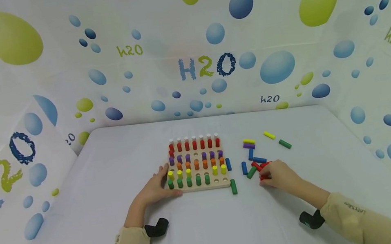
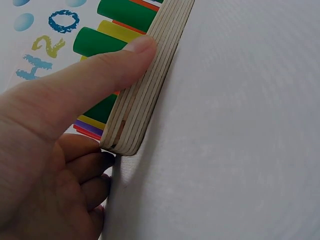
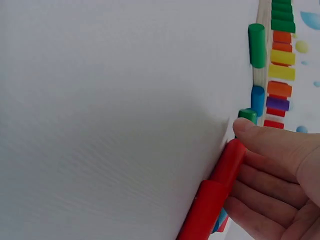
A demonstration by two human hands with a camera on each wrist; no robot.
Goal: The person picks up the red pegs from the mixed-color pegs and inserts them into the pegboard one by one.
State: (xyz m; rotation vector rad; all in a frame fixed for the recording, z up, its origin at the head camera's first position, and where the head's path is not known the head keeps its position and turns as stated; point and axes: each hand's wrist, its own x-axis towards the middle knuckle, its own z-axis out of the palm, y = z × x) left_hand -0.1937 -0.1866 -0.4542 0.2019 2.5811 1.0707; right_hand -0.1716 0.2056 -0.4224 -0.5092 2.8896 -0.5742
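Note:
A wooden pegboard [image 1: 204, 186] on the table holds rows of coloured pegs: white, red, purple, orange, yellow and green from back to front. My left hand [image 1: 156, 187] grips its front left corner, thumb [image 2: 127, 60] along the front edge and fingers round the left side. To the right of the board, my right hand [image 1: 281, 175] is low over several loose red pegs [image 1: 256, 166]. In the right wrist view, its bent fingers lie right beside a red peg [image 3: 229, 162], with the thumb [image 3: 255, 132] apart from them. Another red peg [image 3: 202, 212] lies nearer the camera.
Loose blue pegs [image 1: 244, 168] and a green peg [image 1: 251, 172] lie between board and right hand. Another green peg [image 1: 233, 186] is by the board's front right corner. Farther back are a purple peg [image 1: 249, 146], a yellow peg [image 1: 269, 135] and a green peg [image 1: 285, 144].

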